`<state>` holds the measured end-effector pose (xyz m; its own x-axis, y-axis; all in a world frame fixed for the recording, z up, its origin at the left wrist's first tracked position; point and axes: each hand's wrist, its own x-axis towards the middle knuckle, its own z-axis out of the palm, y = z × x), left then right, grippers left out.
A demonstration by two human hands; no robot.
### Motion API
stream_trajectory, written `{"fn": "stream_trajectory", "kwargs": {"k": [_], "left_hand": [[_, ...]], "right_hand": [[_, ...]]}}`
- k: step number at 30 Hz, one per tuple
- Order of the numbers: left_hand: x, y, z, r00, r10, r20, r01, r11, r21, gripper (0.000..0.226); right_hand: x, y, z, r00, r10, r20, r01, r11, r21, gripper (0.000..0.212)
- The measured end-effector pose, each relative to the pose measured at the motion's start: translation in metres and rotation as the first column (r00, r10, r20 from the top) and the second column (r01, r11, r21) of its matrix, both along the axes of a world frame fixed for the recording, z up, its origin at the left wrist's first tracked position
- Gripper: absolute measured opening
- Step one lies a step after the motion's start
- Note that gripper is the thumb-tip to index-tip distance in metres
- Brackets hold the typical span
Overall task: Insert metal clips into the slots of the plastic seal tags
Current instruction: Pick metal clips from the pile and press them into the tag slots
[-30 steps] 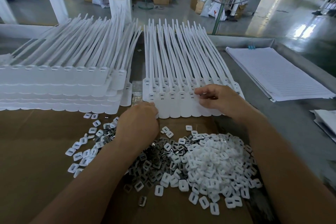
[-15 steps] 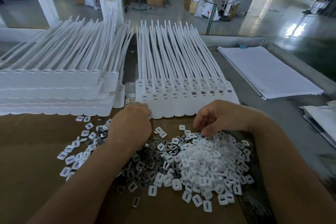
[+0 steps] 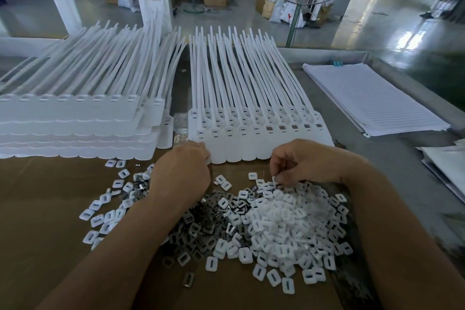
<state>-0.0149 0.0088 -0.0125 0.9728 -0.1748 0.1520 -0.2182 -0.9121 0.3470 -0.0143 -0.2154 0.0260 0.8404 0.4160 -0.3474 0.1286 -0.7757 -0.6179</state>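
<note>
Right hand [image 3: 304,161] pinches one small white insert [image 3: 274,178] just over the heap of white inserts [image 3: 289,224] on the cardboard [image 3: 50,209]. Left hand [image 3: 181,173] is curled up against the near edge of the seal tags [image 3: 251,143], can't tell if it's holding anything. Metal clips [image 3: 198,229] are piled between the forearms.

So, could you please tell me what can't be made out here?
Head view, left hand: fingertips hidden by its own back, so grip unknown.
Head view, right hand: pinched white piece too small to identify.
Head view, left stack: cut off by the left edge.
</note>
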Motion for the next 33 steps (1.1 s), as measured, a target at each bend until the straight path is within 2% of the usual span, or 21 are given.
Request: {"fn": "stream_trajectory", "kwargs": {"k": [4,10,14,20,28,33], "left_hand": [[0.000,0.001,-0.001,1.000,-0.003,0.018,0.003,1.000,-0.009,0.030],[0.001,0.001,-0.002,1.000,0.000,0.020,0.000,1.000,-0.016,0.031],[0.001,0.001,-0.002,1.000,0.003,0.017,-0.003,1.000,-0.017,0.030],[0.001,0.001,-0.004,1.000,0.006,0.007,-0.006,1.000,-0.018,0.030],[0.002,0.001,-0.004,1.000,0.009,-0.011,-0.009,1.000,-0.010,0.033],[0.002,0.001,-0.003,1.000,0.008,0.013,-0.008,1.000,0.009,0.032]], "right_hand": [[0.001,0.002,0.000,0.983,-0.173,0.053,0.155,0.955,0.254,0.009],[0.008,0.001,-0.005,0.923,-0.357,0.139,0.288,0.886,0.364,0.012],[0.012,0.000,-0.012,0.865,-0.427,0.262,0.343,0.886,0.312,0.019],[0.025,0.000,-0.017,0.786,-0.530,0.319,0.402,0.830,0.387,0.029],[0.049,0.008,-0.023,0.740,-0.557,0.377,0.446,0.826,0.346,0.016],[0.058,0.011,-0.030,0.736,-0.533,0.416,0.488,0.845,0.219,0.008]]}}
